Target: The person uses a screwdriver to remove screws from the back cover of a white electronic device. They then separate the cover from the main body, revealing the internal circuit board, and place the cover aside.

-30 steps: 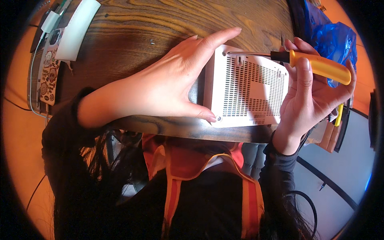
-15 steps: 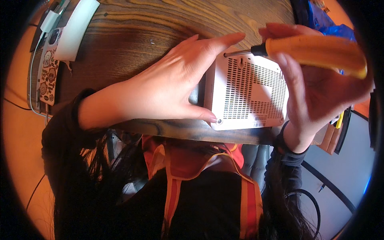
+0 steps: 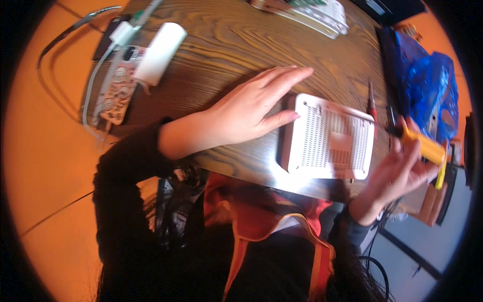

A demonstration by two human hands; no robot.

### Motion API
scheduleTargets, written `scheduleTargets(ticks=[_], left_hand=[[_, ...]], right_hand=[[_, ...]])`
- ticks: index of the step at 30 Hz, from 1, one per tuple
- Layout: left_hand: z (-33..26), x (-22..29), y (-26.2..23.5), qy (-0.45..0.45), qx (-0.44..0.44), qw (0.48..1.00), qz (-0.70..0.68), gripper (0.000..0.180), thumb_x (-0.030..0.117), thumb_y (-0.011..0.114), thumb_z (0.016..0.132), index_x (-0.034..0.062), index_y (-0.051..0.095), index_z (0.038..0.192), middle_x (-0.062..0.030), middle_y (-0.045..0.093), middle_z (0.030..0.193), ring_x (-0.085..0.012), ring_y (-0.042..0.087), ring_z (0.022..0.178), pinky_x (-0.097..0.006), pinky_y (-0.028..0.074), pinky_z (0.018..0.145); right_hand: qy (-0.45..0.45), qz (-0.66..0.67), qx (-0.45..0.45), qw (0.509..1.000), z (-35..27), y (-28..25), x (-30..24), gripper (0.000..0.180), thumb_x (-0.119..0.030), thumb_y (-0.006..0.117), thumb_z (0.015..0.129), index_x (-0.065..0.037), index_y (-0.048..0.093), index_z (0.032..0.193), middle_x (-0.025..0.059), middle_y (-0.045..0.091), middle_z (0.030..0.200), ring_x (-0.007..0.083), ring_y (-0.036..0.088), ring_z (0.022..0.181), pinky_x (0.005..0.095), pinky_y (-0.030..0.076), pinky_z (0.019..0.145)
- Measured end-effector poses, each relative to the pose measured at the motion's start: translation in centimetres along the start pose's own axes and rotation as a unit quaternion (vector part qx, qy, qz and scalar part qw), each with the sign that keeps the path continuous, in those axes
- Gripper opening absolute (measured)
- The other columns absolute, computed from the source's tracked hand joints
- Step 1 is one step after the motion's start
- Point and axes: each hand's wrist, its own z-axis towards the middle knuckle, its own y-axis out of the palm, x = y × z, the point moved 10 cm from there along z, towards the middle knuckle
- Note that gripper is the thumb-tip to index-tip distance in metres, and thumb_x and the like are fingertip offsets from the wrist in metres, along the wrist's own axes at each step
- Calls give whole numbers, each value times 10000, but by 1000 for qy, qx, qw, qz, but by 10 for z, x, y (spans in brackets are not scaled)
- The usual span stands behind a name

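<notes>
White vented casing (image 3: pixel 327 146) lies at three o'clock in view; at its ten, the left hand (image 3: pixel 241 113) spreads fingers wide; at its four, the right hand (image 3: pixel 395 176) grips a yellow-handled screwdriver (image 3: pixel 425 147).

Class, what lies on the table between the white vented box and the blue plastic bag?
Head view: between box and bag lie a slim red tool and a dark item too blurred to name.

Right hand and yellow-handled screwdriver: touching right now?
Touching. The head view shows it: the right hand has its thumb and fingers against the handle of the yellow-handled screwdriver, though motion blur softens the edges.
</notes>
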Motion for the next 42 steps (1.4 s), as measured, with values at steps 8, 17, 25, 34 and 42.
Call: scheduleTargets(ticks=[8, 17, 25, 34, 42], left_hand=[[-45, -39, -63, -174, 88, 944, 266, 586, 330, 615, 836, 81, 413, 1327, -257, 144, 1456, -409, 133, 1355, -513, 194, 1073], [-55, -47, -43, -162, 7, 976, 146, 433, 205, 526, 900, 32, 455, 1290, -164, 420, 1356, -286, 349, 1298, -391, 256, 1084], [-140, 31, -36, -140, -87, 961, 221, 416, 67, 553, 844, 41, 495, 1256, -102, 456, 1338, -273, 387, 1274, -385, 305, 1070], [-296, 63, -59, -318, 6, 883, 345, 468, -28, 553, 796, 55, 503, 1254, -147, 439, 1343, -313, 449, 1219, -413, 391, 998], [-176, 103, -42, -201, 177, 895, 356, 469, 28, 623, 774, 56, 526, 1232, -207, 409, 1350, -340, 497, 1161, -383, 426, 927]], right_hand=[[73, -16, 84, 994, -34, -78, 6, 505, -106, 497, 922, -116, 254, 1364, 210, 600, 996, 278, 630, 927, 288, 557, 768], [45, 50, 62, 996, -42, -95, -3, 527, -98, 495, 922, -108, 228, 1376, 230, 587, 1019, 283, 627, 931, 292, 544, 790], [26, 23, 103, 994, -43, -133, -10, 514, -127, 492, 923, -75, 234, 1364, 267, 572, 1003, 303, 619, 903, 330, 542, 786], [65, 71, 58, 994, -50, -128, -3, 439, -120, 516, 912, -73, 315, 1299, 277, 564, 1058, 314, 591, 967, 360, 505, 858], [39, 61, 90, 993, -61, -142, -13, 466, -108, 495, 926, -150, 265, 1329, 285, 568, 1052, 323, 631, 915, 351, 542, 775]])
